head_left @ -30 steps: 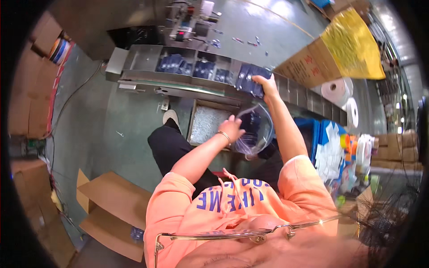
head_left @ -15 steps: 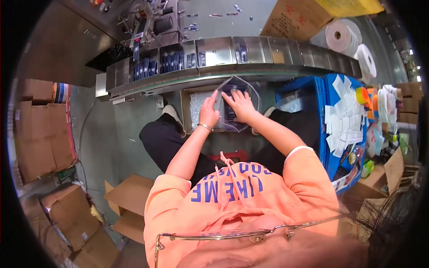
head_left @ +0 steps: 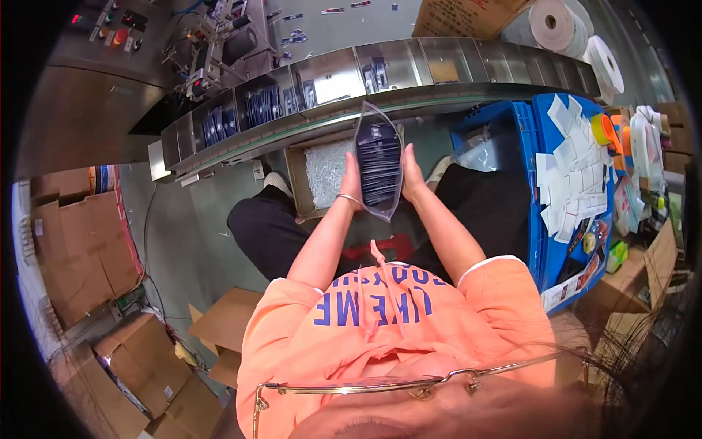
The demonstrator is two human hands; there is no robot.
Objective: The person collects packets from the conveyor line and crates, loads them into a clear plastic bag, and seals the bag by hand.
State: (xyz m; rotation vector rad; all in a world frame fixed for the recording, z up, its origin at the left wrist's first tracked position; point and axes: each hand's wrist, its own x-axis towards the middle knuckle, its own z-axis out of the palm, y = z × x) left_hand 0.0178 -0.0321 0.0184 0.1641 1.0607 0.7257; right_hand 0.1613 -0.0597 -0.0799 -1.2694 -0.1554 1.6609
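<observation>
I'm no longer reaching over the clear plastic bag point(head_left: 372, 115) but clamping my grip, left hand point(head_left: 350, 181) and right hand point(head_left: 413, 174), on its sides near the open carton point(head_left: 294, 167), so its dark-blue packets point(head_left: 380, 165) are probably sitting in line.

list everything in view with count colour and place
clear bag: 1, transparent, centre
metal trough: 1, silver, beyond bag
packets: many, dark blue, in bag and trough
filled box: 1, brown, left of bag
machine: 1, grey, upper left
bins: 2, blue, right
paper slips: many, white, on right bin
tape roll: 1, orange, right
large rolls: several, white, upper right
cardboard boxes: several, brown, mostly left
unclear item: 1, red, below bag
shirt: 1, orange, bottom
left fingers: one set, bare, bag's left
right fingers: one set, bare, bag's right
</observation>
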